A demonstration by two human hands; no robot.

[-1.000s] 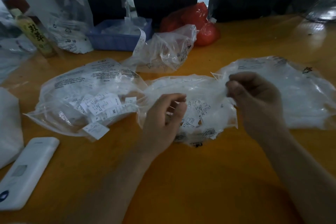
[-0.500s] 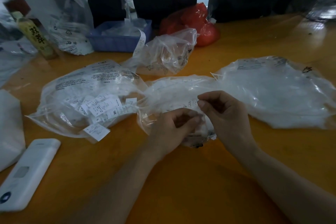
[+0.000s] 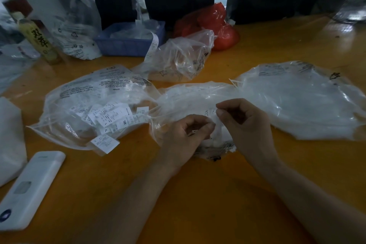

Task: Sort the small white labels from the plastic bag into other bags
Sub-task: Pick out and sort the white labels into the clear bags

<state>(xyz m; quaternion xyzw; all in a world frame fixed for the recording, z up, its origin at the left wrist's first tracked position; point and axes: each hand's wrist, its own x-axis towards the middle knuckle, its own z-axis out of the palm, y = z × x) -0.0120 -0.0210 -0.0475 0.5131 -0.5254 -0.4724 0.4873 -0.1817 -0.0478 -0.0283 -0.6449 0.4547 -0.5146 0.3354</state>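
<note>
A crumpled clear plastic bag (image 3: 190,97) with small white labels lies in the middle of the orange table. My left hand (image 3: 184,138) and my right hand (image 3: 245,125) meet over its near end, fingers curled. Both pinch small white labels (image 3: 213,120) between their fingertips. To the left lies a flat clear bag (image 3: 83,93) holding several printed size labels (image 3: 111,115), one label (image 3: 105,142) poking out of its near edge. A large flat clear bag (image 3: 301,101) lies to the right. Another crumpled bag (image 3: 184,59) sits behind.
A white remote-like device (image 3: 29,188) lies at the near left beside a white bag (image 3: 10,140). At the back stand a bottle (image 3: 37,39), a blue basket (image 3: 128,41), a clear printed bag (image 3: 77,25) and a red bag (image 3: 213,24).
My right hand came down and left from the right bag's edge to meet my left hand over the middle bag. Both hands now pinch at labels there.
</note>
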